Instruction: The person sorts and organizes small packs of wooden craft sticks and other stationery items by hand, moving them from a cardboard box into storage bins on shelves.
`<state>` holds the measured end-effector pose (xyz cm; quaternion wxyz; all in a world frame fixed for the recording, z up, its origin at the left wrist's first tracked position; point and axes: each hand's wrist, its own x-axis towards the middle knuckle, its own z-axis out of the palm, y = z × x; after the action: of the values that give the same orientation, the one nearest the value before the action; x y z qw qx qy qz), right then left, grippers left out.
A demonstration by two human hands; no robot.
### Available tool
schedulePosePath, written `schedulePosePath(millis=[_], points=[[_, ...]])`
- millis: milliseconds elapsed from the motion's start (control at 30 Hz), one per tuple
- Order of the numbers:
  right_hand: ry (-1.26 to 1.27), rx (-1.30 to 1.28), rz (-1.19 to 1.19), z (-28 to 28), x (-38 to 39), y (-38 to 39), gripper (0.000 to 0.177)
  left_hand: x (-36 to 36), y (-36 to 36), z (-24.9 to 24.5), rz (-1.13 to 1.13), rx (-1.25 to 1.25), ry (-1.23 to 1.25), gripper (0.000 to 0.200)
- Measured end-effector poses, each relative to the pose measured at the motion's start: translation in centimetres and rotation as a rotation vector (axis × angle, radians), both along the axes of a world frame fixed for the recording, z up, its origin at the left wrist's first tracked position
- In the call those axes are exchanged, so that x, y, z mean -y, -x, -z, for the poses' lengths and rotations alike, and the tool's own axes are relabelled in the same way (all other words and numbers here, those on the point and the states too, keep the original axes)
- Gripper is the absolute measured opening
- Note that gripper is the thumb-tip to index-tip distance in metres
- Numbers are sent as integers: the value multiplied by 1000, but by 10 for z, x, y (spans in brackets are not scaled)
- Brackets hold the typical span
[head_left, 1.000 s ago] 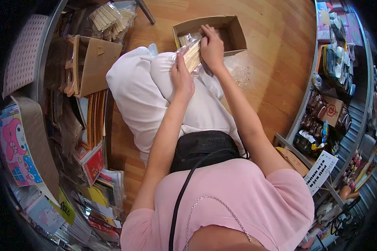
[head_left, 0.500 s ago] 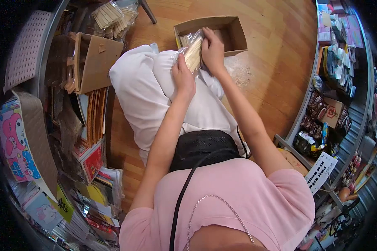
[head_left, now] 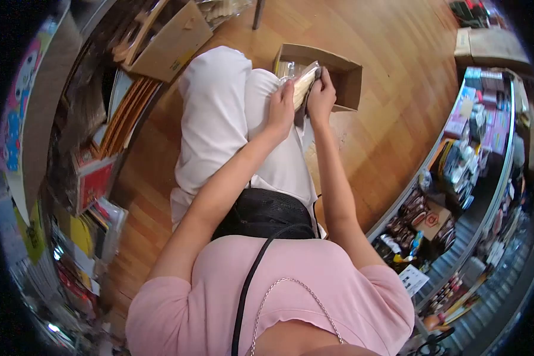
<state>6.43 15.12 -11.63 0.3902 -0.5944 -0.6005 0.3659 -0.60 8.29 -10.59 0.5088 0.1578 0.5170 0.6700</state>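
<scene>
One silver chain (head_left: 288, 279) and one black cord (head_left: 246, 285) lie over a single pink shirt (head_left: 314, 261), with one black waist bag (head_left: 267, 213) just beyond it. Past the bag, two legs in white trousers (head_left: 210, 118) are folded above the wooden floor (head_left: 391, 95). Two bare hands meet beyond the lap, at one clear packet of pale flat sticks (head_left: 303, 89); the sticks overlap too closely to count. The left hand (head_left: 282, 110) pinches the packet's left edge between thumb and fingers. The right hand (head_left: 321, 98) has its fingers bent in at the other edge, where one dark strip (head_left: 300, 114) runs along the packet; how tightly they press cannot be told. The packet is held tilted, partly in front of one open cardboard box (head_left: 350, 89) that sits on the floor. To the left, a second cardboard box (head_left: 178, 44) stands above several orange-brown edged panels (head_left: 124, 113), too crowded to count, and one red-fronted item (head_left: 95, 184) is below them. To the right, a packed shelf holds one brown carton (head_left: 434, 221) with a red mark, near one white sign (head_left: 412, 280). Farthest off, one thin dark leg (head_left: 258, 15) meets the floor.
</scene>
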Motion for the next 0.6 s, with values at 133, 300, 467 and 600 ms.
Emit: schedulePosePath(millis=[133, 300, 467, 600], points=[[-7, -34, -233, -31, 56, 19, 38, 6, 8, -14, -3, 171, 103, 41], [-310, 315, -407, -15, -9, 9, 39, 12, 11, -44, -17, -51, 177, 41], [-12, 8, -193, 5, -16, 2, 37, 2, 1, 9, -33, 40, -26, 40], [-41, -58, -318, -18, 51, 21, 37, 4, 6, -2, -44, 320, 3, 39]])
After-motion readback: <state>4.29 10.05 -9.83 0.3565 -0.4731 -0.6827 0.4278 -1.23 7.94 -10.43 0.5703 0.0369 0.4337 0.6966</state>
